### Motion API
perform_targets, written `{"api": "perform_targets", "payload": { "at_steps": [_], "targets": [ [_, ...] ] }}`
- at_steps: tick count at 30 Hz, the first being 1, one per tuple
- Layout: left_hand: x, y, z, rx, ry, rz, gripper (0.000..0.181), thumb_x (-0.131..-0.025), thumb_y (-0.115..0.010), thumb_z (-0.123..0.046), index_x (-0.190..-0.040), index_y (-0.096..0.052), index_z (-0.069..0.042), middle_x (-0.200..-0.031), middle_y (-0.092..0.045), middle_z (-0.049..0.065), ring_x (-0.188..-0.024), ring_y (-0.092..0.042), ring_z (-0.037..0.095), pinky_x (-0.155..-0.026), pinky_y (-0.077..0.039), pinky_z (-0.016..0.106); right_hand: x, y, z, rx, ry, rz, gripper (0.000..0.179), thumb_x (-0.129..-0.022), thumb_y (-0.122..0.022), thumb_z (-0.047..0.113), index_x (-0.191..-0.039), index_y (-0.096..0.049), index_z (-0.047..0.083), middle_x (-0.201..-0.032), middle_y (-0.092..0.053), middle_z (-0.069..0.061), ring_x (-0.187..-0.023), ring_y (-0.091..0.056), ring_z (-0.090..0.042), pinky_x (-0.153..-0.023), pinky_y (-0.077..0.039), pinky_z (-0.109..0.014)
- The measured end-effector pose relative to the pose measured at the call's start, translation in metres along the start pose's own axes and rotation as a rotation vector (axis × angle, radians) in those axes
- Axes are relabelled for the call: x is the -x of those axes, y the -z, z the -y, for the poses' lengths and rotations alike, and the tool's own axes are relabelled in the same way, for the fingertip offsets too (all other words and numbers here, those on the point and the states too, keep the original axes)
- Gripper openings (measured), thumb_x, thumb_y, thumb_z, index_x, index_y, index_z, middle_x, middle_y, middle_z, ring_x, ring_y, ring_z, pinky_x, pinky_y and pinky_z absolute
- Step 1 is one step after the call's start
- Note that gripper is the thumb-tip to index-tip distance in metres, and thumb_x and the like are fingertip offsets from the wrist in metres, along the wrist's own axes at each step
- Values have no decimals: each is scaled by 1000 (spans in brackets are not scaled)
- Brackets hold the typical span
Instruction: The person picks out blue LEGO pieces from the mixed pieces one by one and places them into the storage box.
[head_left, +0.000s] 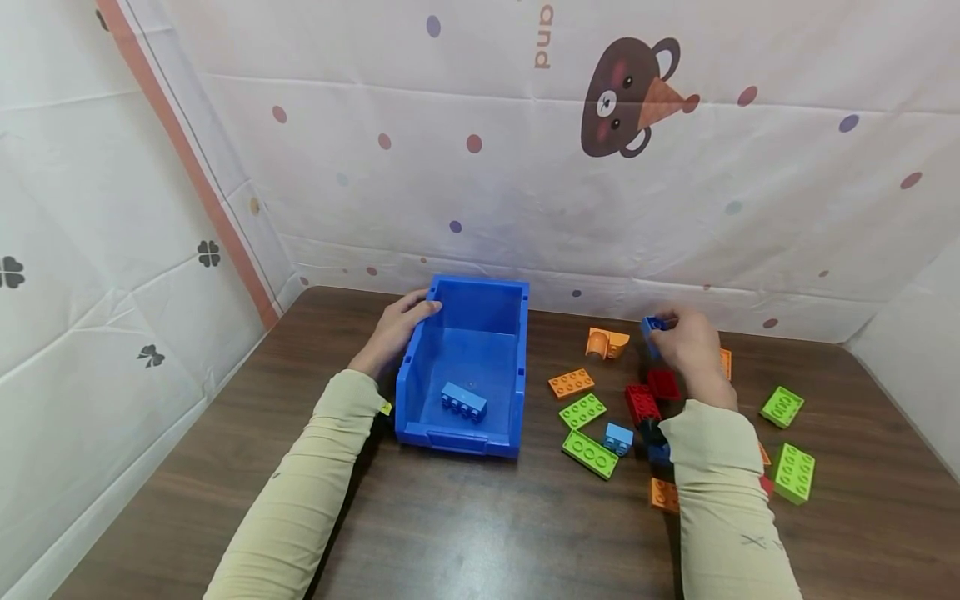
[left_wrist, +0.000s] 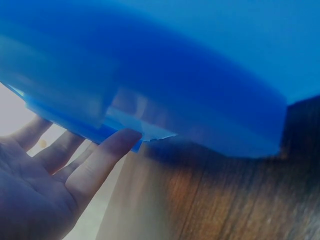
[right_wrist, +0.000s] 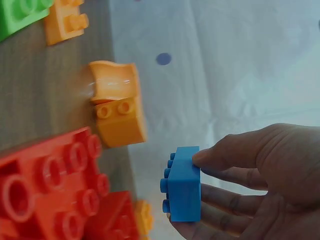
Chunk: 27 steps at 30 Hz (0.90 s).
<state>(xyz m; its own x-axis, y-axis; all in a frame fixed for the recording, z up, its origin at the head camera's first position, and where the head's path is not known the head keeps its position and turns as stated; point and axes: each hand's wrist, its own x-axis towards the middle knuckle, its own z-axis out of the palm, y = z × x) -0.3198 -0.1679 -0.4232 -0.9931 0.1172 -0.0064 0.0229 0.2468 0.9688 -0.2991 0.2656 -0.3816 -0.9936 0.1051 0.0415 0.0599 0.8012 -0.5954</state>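
In the head view my left hand (head_left: 397, 327) lies along the left wall of a blue plastic bin (head_left: 480, 304), fingertips at its rim near the back corner. The left wrist view shows this hand (left_wrist: 55, 175) with fairly straight fingers against the bin's outer side (left_wrist: 200, 95). Inside the bin is a blue toy brick (head_left: 463, 401), on its side. My right hand (head_left: 687, 343) pinches another blue building brick (right_wrist: 184, 185) between thumb and fingers, its studs facing left in the right wrist view. Red bricks (head_left: 642, 404) and an orange curved piece (head_left: 606, 343) lie near that hand.
Green bricks (head_left: 590, 454), an orange brick (head_left: 572, 383) and a small blue brick (head_left: 618, 438) lie right of the bin. More green bricks (head_left: 794, 473) are at the far right. The right sleeve (head_left: 720, 492) covers part of the pile. A printed cloth (head_left: 480, 192) hangs behind the table.
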Motion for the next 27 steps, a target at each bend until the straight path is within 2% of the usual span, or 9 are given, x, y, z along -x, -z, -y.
{"api": "perform_targets", "payload": {
  "at_steps": [13,21,27],
  "targets": [
    [-1,0,0,-9,2,-2,69,-105,-60,-50,-163,-44,-15,-159,-49,18,-136,-55,47,-106,-48,66,12,20,28,-64,50,-37,47,-106,-57,12,-145,-50,-15,-141,-51,-42,-114,-62,-55,-96,-55,-64],
    [-1,0,2,-1,0,-2,68,-105,-60,-50,-162,-45,-15,-157,-51,18,-134,-56,46,-105,-49,65,18,25,44,-84,92,-76,48,-106,-57,14,-147,-52,-10,-142,-52,-39,-117,-60,-56,-94,-56,-65],
    [0,0,1,42,6,6,66,-105,-61,-48,-161,-45,-17,-157,-51,16,-134,-56,45,-104,-50,65,28,30,61,-106,140,-71,48,-106,-59,16,-148,-53,-7,-142,-55,-37,-125,-58,-54,-94,-56,-64]
  ]
}}
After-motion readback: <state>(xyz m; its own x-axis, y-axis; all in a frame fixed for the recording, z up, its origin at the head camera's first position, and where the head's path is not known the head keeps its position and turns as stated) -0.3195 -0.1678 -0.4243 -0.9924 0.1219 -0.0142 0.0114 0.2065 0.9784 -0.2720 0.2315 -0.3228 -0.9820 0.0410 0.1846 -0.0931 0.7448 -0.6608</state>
